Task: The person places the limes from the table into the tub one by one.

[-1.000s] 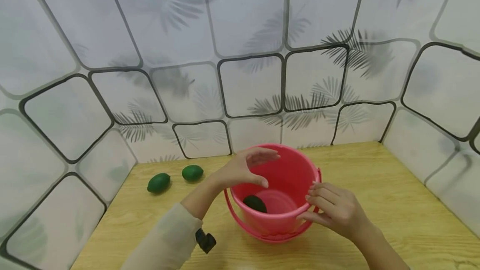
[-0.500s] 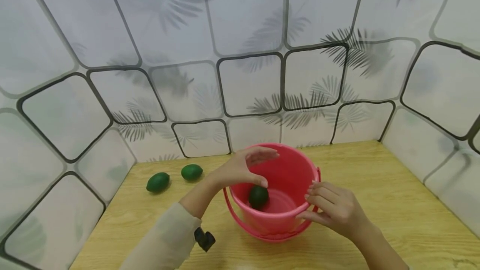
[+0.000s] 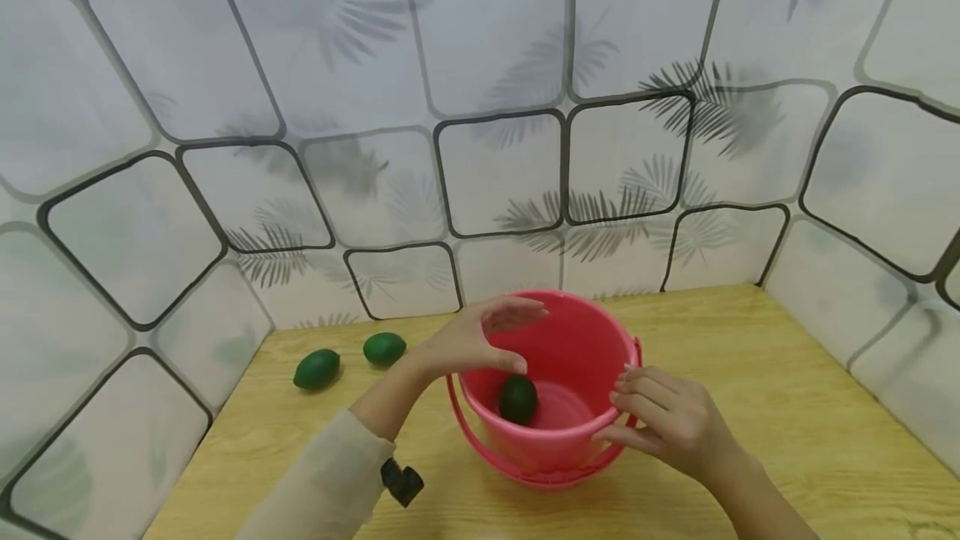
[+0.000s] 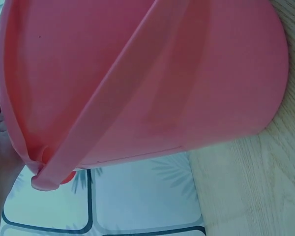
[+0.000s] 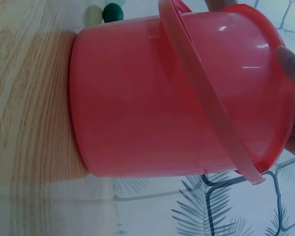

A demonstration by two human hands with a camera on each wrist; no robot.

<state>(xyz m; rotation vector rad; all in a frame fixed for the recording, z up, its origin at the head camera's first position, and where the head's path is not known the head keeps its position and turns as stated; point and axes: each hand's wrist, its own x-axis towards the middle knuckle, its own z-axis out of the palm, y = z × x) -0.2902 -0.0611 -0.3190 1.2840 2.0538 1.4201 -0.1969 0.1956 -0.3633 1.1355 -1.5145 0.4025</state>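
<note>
A pink bucket stands upright on the table, its handle hanging down at the front. My left hand is over the bucket's left rim, thumb and fingers spread apart with nothing between them. Below the thumb, inside the bucket, lies a dark green lime. My right hand grips the bucket's right rim, with the thumb on the outside and the fingers over the edge. In the right wrist view that thumb lies against the bucket's outer wall near the rim.
Two green limes lie on the wooden table left of the bucket, a nearer lime and a farther lime. Patterned wall covering stands behind the table and along both sides.
Inside the bucket the lime has rolled a little to the right and turned from lying lengthwise to a rounder view. My left hand has shifted slightly left. The right hand keeps its grip.
</note>
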